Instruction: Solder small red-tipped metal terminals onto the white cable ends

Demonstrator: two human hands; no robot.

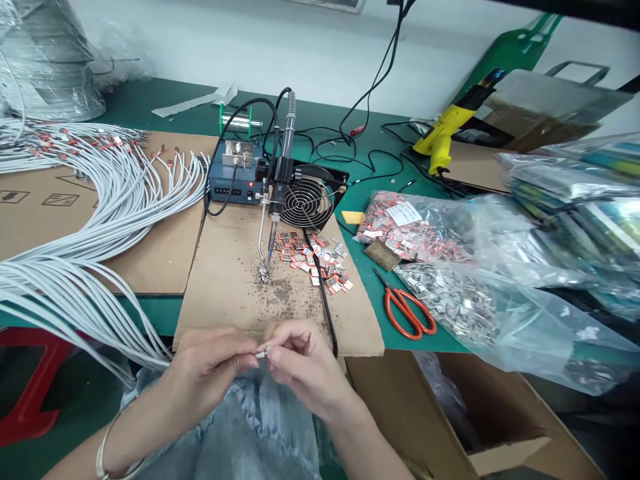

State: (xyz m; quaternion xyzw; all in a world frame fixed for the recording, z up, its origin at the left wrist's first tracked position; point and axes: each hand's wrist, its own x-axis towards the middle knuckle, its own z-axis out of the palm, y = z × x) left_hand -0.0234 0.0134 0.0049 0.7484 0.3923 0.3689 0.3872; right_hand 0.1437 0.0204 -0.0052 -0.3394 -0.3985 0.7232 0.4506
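A small whitish piece [262,354], too small to identify, is pinched between both my hands at the front edge of the cardboard. On its left side, my left hand [207,360] closes thumb and forefinger on it. My right hand [306,365] grips it from the right, fingers curled in. Beyond my hands, a soldering iron [285,160] points down in its holder, its tip by a heap of solder crumbs [263,272]. Several small orange-and-white connector parts [320,263] lie right of the tip, crossed by a black cable.
Bundled white cables [115,193] spread over the left side. A blue soldering station [233,181], solder spool [240,121] and round fan [307,200] stand behind. Orange-handled scissors [409,313], bags of metal parts [450,300] and a yellow heat gun [450,127] lie right, above an open carton [415,413].
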